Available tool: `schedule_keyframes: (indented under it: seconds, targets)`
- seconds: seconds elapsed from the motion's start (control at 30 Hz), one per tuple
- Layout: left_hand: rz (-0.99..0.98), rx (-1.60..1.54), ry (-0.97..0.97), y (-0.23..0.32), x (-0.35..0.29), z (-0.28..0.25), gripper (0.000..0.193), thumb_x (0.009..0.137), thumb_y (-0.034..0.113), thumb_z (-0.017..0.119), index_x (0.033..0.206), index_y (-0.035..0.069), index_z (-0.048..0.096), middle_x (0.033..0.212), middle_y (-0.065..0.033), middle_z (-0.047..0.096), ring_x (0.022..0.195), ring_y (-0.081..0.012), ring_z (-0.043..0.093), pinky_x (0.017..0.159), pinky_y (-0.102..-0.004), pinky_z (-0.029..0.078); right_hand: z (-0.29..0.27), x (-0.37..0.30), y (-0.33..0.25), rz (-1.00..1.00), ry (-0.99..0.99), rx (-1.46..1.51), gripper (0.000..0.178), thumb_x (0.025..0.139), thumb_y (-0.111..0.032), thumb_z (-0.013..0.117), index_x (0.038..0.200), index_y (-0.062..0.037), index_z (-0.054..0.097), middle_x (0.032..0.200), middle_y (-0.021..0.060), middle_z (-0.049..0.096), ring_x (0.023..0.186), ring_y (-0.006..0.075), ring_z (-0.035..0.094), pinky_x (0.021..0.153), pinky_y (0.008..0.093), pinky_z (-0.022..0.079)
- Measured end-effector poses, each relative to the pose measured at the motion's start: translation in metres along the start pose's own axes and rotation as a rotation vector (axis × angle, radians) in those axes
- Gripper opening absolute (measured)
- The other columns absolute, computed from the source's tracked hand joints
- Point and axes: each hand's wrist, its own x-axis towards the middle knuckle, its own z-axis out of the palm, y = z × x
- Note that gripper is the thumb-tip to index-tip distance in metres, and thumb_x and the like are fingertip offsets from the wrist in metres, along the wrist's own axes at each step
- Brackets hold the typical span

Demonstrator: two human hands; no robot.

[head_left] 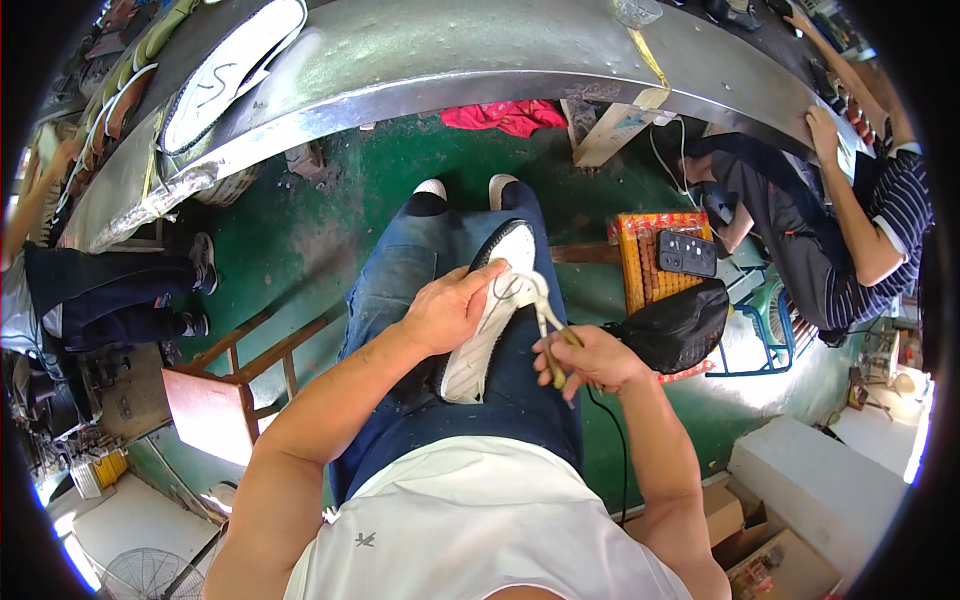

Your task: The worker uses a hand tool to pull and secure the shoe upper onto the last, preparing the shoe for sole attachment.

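The left hand (447,310) pinches the white shoe (478,355). At the shoe's four o'clock, the right hand (592,360) curls around pliers (555,366); a black bag (680,328) lies at three o'clock.

Shoe workshop — metal bench (450,45), pliers (543,315)

Past the fingers (478,280) is a long, grey metal desk (470,45). Below them is smudgy green floor (335,190). A brown wooden stool (210,408) stands to their left; white light (920,435) glows far right.
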Motion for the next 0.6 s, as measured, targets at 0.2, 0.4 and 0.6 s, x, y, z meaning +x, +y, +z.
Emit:
schedule_keyframes:
  seconds: [0.2, 0.4, 0.6]
  targets:
    - [-0.021, -0.015, 0.087, 0.008, 0.0, 0.016, 0.053, 0.1, 0.02, 0.054, 0.153, 0.02, 0.043, 0.111, -0.0205, 0.066, 0.095, -0.0435, 0.066, 0.082, -0.0488, 0.055, 0.012, 0.031, -0.024, -0.448, 0.466, -0.519, 0.045, 0.109, -0.038, 0.04, 0.1, 0.0009, 0.061, 0.078, 0.0101, 0.067, 0.066, 0.0183, 0.065, 0.059, 0.0335, 0.05]
    - [-0.432, -0.395, -0.108, -0.011, 0.005, 0.01, 0.065, 0.099, 0.033, 0.058, 0.149, -0.004, 0.041, 0.132, -0.0293, 0.062, 0.126, -0.0406, 0.059, 0.107, -0.0402, 0.045, 0.024, 0.025, -0.05, -0.582, 0.376, -0.753, 0.043, 0.109, -0.032, 0.039, 0.091, 0.0009, 0.059, 0.075, 0.0131, 0.066, 0.071, 0.0254, 0.067, 0.069, 0.0385, 0.053]
    - [-0.407, -0.434, -0.164, 0.005, 0.004, -0.003, 0.054, 0.095, 0.026, 0.066, 0.142, 0.002, 0.053, 0.127, -0.018, 0.067, 0.118, -0.0255, 0.063, 0.104, -0.0352, 0.046, 0.024, 0.027, -0.033, -0.46, 0.33, -0.981, 0.042, 0.106, -0.036, 0.044, 0.096, 0.002, 0.06, 0.083, 0.0236, 0.069, 0.087, 0.0466, 0.067, 0.083, 0.0538, 0.05]
